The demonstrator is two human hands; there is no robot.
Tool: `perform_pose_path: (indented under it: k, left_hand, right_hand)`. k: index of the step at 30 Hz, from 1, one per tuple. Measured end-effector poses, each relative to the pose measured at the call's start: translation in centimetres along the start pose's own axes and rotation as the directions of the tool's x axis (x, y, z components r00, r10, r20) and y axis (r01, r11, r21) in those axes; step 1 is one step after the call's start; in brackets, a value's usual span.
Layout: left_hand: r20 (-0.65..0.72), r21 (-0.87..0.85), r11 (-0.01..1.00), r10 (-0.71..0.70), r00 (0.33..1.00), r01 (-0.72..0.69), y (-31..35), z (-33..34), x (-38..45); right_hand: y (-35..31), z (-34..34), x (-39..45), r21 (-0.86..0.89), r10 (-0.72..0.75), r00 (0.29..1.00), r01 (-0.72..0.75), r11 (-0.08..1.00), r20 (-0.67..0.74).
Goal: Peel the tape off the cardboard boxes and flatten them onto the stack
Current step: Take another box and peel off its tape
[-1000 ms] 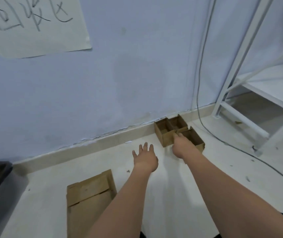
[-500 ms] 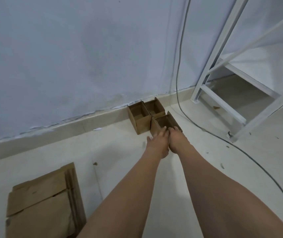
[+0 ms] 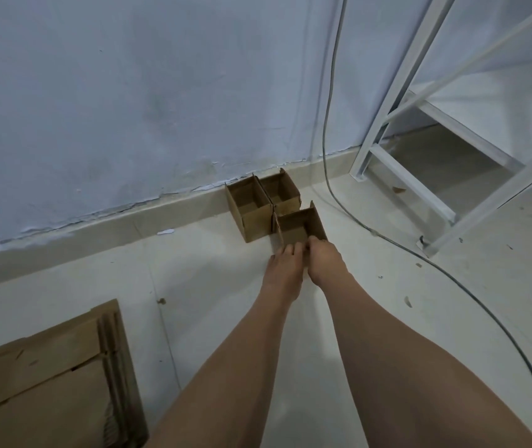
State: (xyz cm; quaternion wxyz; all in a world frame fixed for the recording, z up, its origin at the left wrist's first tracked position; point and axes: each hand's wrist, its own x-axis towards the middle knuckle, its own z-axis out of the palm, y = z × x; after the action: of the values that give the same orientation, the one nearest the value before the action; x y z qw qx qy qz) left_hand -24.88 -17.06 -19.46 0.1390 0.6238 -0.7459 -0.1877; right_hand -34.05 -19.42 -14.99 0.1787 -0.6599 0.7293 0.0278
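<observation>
Both hands reach far out w/ arms stretched long, and they meet side by side at the near wall of a small open brown cardboard box (image 3: pixel 301 226). Left hand (image 3: pixel 283 269) has its fingers curled over the near top edge of that box. Right hand (image 3: pixel 323 260) is just beside it, touching it, fingers bent down onto the same edge. So both hands are together and they grip the box rim. I can't tell if any tape is under the fingers, too small to see.

That box sits on the pale tiled floor (image 3: pixel 213 286), open side up, a bit out from the wall. Two more small open brown cardboard boxes stand right behind it: one to the left (image 3: pixel 249 208) and one at the back (image 3: pixel 281 193), both up against the beige skirting strip (image 3: pixel 96 227) at the bottom of the pale blue wall (image 3: pixel 129 92). All 3 boxes touch each other.

A stack of flat brown cardboard pieces (image 3: pixel 51 383) lies on the floor at the bottom left, well apart from the boxes.

A thin grey cable (image 3: pixel 330 130) hangs down the wall & runs over the floor to the right. A white metal frame w/ slanted bars (image 3: pixel 400 101) stands on the right. A small white scrap (image 3: pixel 165 232) lies near the skirting, and a few dark bits dot the floor.
</observation>
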Motion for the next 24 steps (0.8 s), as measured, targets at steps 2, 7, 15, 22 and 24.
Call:
perform_pose_path:
  k: [2, 7, 15, 22, 24]
  left_hand:
    - [-0.015, 0.003, 1.000, -0.028, 1.000, 0.028, -0.3, -0.2, -0.2]
    - [0.116, -0.050, 0.979, -0.189, 0.975, 0.195, -2.4, -2.7, -1.3]
    - [0.222, -0.154, 0.960, -0.197, 0.955, 0.234, -2.3, -12.4, -7.3]
    - [0.139, -0.051, 0.983, -0.167, 0.976, 0.176, -2.9, -24.9, -17.0]
    - [0.131, -0.041, 0.980, -0.190, 0.973, 0.196, -3.0, -28.6, -20.3]
  right_hand:
    - [-0.2, -0.2, -0.5, 0.007, 0.029, 0.999, -0.029, 1.000, -0.017]
    - [-1.2, -0.9, -2.0, -0.060, 0.031, 0.999, -0.029, 0.998, 0.040]
    - [-6.8, -7.8, -8.1, -0.037, -0.077, 0.950, 0.092, 0.995, 0.302]
    - [-13.8, -16.1, -18.3, 0.058, -0.436, 0.866, 0.436, 0.898, 0.244]
    - [-15.9, -17.6, -21.7, 0.066, -0.530, 0.827, 0.528, 0.847, 0.189]
